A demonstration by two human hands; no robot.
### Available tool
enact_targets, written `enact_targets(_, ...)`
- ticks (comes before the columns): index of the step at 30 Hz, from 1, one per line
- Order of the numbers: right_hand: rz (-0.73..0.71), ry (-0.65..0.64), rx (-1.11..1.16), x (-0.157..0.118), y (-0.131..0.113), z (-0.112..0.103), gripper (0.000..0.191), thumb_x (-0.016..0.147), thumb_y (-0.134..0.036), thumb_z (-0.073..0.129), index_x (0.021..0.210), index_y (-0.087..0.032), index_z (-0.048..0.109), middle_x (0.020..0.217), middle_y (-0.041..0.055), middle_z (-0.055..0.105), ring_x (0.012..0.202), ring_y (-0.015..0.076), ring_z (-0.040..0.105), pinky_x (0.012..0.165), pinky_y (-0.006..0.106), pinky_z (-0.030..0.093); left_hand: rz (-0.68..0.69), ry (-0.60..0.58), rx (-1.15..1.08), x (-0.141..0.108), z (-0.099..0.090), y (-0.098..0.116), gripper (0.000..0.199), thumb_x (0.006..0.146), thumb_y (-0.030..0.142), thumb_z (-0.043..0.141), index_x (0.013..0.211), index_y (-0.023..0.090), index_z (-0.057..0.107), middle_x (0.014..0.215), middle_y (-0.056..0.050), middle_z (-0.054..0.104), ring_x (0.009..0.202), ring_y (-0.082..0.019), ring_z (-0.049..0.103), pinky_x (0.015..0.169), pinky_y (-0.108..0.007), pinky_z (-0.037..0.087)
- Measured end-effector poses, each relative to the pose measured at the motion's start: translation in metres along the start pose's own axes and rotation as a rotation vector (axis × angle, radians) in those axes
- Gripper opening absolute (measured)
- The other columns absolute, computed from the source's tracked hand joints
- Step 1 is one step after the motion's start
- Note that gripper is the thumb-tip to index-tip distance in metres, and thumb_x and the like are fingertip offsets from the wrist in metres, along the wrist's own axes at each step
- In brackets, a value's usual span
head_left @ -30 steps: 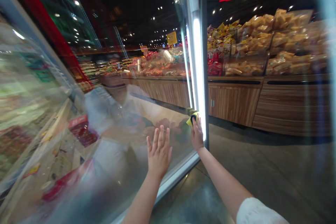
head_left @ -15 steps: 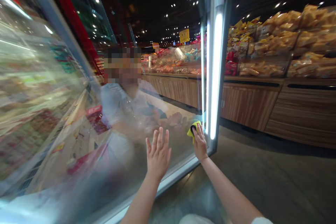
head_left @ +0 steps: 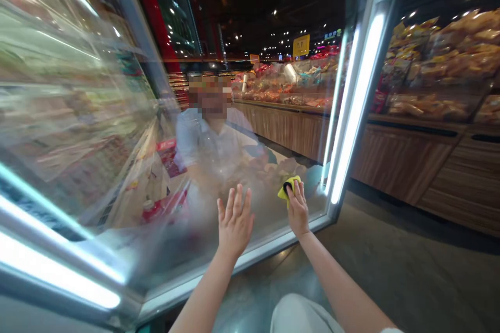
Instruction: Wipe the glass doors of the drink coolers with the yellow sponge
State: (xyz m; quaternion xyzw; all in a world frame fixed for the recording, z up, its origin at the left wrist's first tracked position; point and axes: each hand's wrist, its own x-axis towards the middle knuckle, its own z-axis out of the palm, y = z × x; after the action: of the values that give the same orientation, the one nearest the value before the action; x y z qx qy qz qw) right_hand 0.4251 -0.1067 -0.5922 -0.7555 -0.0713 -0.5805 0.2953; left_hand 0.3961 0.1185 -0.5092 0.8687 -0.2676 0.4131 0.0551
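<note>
A framed glass door [head_left: 269,213] with lit strips stands in front of me, and a reflected person shows in its pane. My left hand [head_left: 234,223] is at the lower part of the glass with its fingers stretched out and nothing in it; whether the palm touches the pane I cannot tell. To its right, my right hand [head_left: 299,213] holds a yellow cloth [head_left: 287,192] at the glass. A dark patch shows on the cloth by the fingertips. The rest of the cloth is hidden behind the fingers.
A bright light strip [head_left: 359,109] runs up the door's right edge, and another light tube [head_left: 58,270] lies at lower left. Blurred shelves of goods [head_left: 78,130] fill the left. Wooden bins [head_left: 406,161] with bagged goods stand at right, above the grey floor [head_left: 390,260].
My view has turned left, so the door frame and bins appear further right. The cloth now sits farther from the door's right edge. The lower-left light tube has come into view.
</note>
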Motion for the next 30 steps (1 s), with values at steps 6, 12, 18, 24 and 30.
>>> enact_targets(6,-0.006,0.024,-0.042,0.03,-0.047,0.027,0.058,0.104,-0.013,0.037,0.159,-0.03,0.035,0.169,0.0066,0.025,0.158,0.0291,0.014,0.123,0.063,0.03,-0.068,-0.005,0.025,-0.018,-0.014,-0.02,0.088,0.092,0.031,0.063,0.164,0.025,0.012,0.17,-0.012,0.019,0.158,-0.03,0.015,0.129,-0.056,0.004)
enact_targets(12,-0.151,-0.117,-0.094,-0.005,-0.055,0.029,0.06,0.1,-0.005,0.037,0.151,-0.035,0.05,0.159,0.0022,0.047,0.157,0.0228,0.023,0.125,0.055,0.033,-0.095,-0.008,0.038,-0.036,-0.026,-0.034,0.088,0.092,0.031,0.064,0.164,0.023,0.013,0.169,-0.013,0.019,0.158,-0.03,0.014,0.129,-0.055,0.006)
enact_targets(18,-0.079,-0.033,-0.056,0.029,-0.085,0.046,0.057,0.102,-0.012,0.04,0.157,-0.029,0.041,0.167,0.0074,0.031,0.158,0.0288,0.014,0.124,0.063,0.028,-0.146,-0.01,0.039,-0.047,-0.033,-0.049,0.087,0.093,0.032,0.063,0.164,0.021,0.013,0.17,-0.014,0.017,0.158,-0.03,0.011,0.129,-0.056,0.008)
enact_targets(24,-0.305,-0.252,-0.015,-0.004,-0.122,0.058,0.064,0.097,-0.004,0.041,0.151,-0.038,0.048,0.154,-0.0008,0.053,0.155,0.0205,0.027,0.128,0.05,0.027,-0.18,0.013,0.052,-0.054,-0.042,-0.059,0.086,0.094,0.031,0.06,0.164,0.02,0.012,0.17,-0.015,0.017,0.158,-0.03,0.013,0.129,-0.054,0.008)
enact_targets(30,-0.23,-0.127,-0.05,0.018,-0.109,0.043,0.062,0.099,-0.005,0.039,0.154,-0.033,0.045,0.161,0.0038,0.043,0.158,0.0243,0.018,0.126,0.058,0.027,-0.219,0.013,0.084,-0.069,-0.056,-0.073,0.088,0.093,0.031,0.062,0.164,0.02,0.011,0.17,-0.014,0.017,0.158,-0.03,0.011,0.129,-0.054,0.007)
